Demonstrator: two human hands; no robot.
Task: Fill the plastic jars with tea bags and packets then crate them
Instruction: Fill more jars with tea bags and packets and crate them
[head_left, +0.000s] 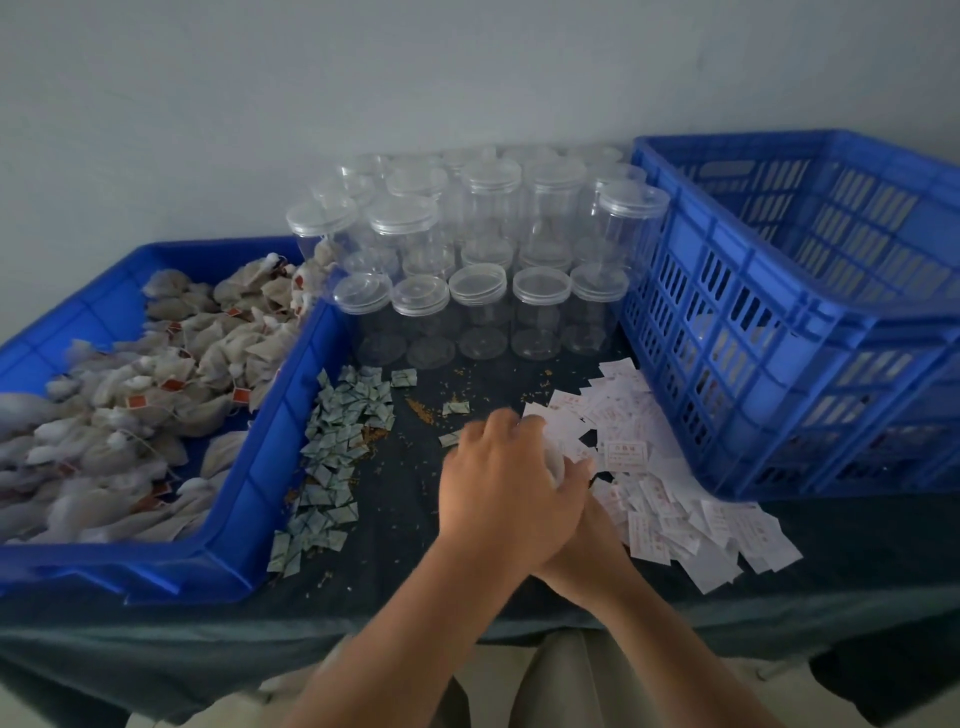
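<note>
My left hand (501, 486) lies curled over the top of a plastic jar (555, 463), of which only a whitish sliver shows between the fingers. My right hand (589, 551) sits under and behind the left one, mostly hidden, and holds the same jar from the side. Both are at the middle of the table, at the edge of a heap of white packets (654, 499). Small green packets (332, 447) lie in a strip to the left. Tea bags (156, 374) fill a blue bin (270, 431).
Several empty lidded clear jars (483, 291) stand stacked in two tiers at the back. A tall slotted blue crate (779, 322) stands at the right. Loose tea crumbs are scattered over the dark tablecloth (410, 525).
</note>
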